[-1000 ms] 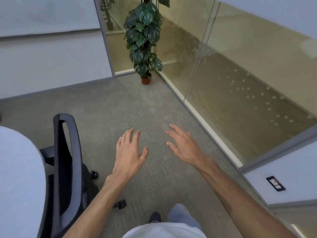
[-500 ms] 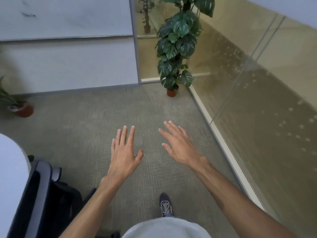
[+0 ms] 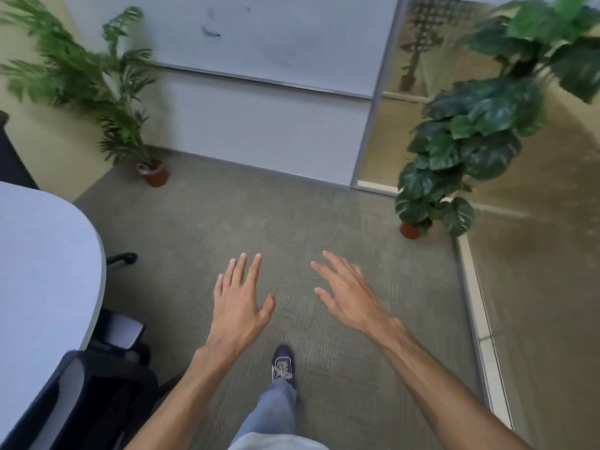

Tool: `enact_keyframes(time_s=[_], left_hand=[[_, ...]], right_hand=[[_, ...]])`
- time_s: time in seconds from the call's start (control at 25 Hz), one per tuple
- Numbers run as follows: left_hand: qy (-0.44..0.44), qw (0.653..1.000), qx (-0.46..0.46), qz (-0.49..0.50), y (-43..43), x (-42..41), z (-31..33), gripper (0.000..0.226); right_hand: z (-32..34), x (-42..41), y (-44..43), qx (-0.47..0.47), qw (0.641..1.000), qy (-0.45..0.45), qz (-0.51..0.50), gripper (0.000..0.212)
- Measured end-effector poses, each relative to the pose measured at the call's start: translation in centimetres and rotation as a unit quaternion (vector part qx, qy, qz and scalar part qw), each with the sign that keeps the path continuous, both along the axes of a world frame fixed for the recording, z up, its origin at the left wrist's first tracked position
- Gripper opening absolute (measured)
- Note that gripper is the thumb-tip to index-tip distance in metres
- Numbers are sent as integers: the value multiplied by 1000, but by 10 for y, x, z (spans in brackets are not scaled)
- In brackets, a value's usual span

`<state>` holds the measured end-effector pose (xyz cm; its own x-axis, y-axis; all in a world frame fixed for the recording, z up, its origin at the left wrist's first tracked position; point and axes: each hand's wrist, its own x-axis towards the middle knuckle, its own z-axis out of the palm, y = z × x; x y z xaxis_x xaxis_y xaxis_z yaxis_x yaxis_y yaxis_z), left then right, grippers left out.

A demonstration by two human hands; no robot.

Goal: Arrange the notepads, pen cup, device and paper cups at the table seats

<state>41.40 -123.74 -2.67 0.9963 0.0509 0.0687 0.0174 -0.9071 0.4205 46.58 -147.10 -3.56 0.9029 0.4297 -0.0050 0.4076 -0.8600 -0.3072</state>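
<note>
Both my hands are empty. My left hand [image 3: 240,303] hangs flat over the carpet [image 3: 201,222], fingers straight and slightly fanned, thumb out. My right hand [image 3: 350,293] beside it is just as slack, fingers spread, palm down, touching nothing. The two are near each other but apart, with my shoe [image 3: 283,363] below and between them.

None of the notepads, the pen cup, the device or the paper cups shows in view, so I cannot say where they lie. What I can place is the table [image 3: 48,271]: its pale rounded edge sits off to my left, a dark chair [image 3: 107,394] tucked against it. That puts my left hand nearer the seats, and the right on the side of the leafy plant [image 3: 464,141]. I judge that I must turn left to find anything to pick up.
</note>
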Motion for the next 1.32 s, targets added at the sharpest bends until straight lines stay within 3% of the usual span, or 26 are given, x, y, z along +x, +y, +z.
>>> enact_keyframes(time_s=[0.2,0.44,0.92,1.32], left_hand=[[4,998,-11,64,39,101,-8,58],[-1,992,-25,122,98,225,2,37],[9,968,-8,251,207,407,7,39],[9,913,-5,408,302,570,26,42]], right_hand=[[-1,131,46,-20,997,8,68,39],[21,280,114,-41,991,11,129,37],[19,530,276,-6,958,32,285,35],[32,729,442,0,887,22,462,37]])
